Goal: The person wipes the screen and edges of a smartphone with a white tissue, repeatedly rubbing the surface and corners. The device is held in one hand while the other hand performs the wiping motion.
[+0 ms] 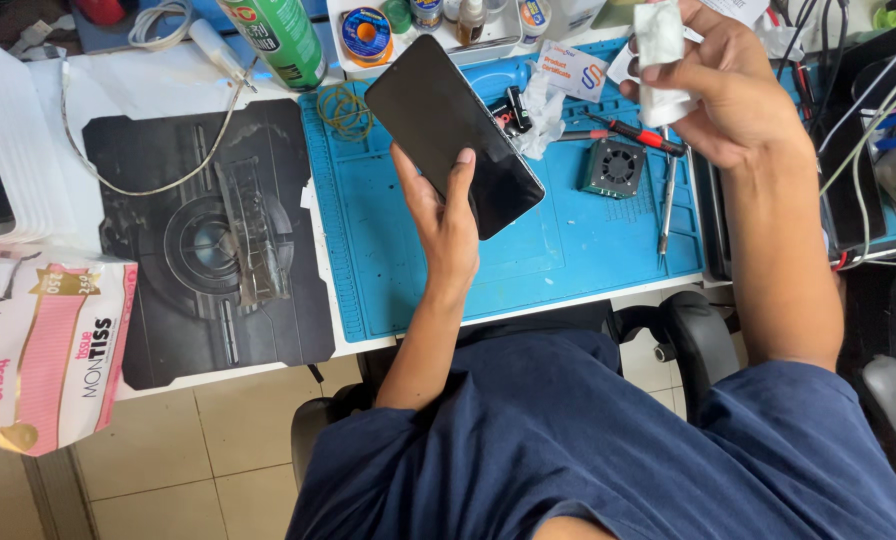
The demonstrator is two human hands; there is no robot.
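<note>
Left hand [446, 215] gripping a dark smartphone [454, 133], screen up, above a blue work mat [528, 270] on the tabletop [158, 75]. Right hand [720, 85] raised, pinching a folded white tissue [660, 55]. Apparently mid-cleaning; wiping calls for bringing tissue down onto glass. Small fan [613, 166], screwdriver [636, 134] nearby.

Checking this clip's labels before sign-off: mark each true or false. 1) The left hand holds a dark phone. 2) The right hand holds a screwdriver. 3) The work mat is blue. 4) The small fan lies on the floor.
1) True: the left hand grips the phone.
2) False: the right hand holds a white tissue; the red-handled screwdriver lies on the mat.
3) True: the mat is blue.
4) False: the fan sits on the mat.
</note>
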